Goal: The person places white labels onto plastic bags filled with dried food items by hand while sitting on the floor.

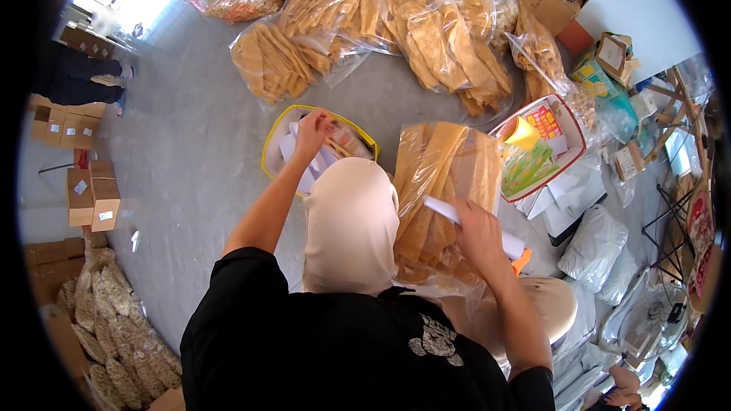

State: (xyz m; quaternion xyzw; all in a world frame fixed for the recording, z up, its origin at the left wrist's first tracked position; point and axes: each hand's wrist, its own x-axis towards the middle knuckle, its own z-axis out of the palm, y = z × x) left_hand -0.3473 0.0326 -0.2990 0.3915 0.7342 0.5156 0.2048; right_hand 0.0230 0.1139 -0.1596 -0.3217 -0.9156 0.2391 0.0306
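Observation:
My left hand (pixel 314 132) reaches into a yellow-rimmed bin (pixel 273 136) on the floor. Its fingers are bunched over white papers (pixel 316 170) and a clear plastic-wrapped item (pixel 347 138); whether they grip anything is unclear. In my right hand (pixel 477 230) is a long white object (pixel 441 207), perhaps rolled paper, passing under the palm. An orange piece (pixel 521 261) shows just past its lower end; I cannot tell if they are joined. Beneath that hand lies a clear plastic bag of tan dried sheets (pixel 440 174), upright or leaning before my legs.
A red-rimmed bin (pixel 578 125) with printed packets stands to the right. More bags of dried sheets (pixel 342 3) line the floor ahead. Cardboard boxes (pixel 91 200) are stacked at left, where another person's legs (pixel 85 77) show. A fan (pixel 651 311) is at lower right.

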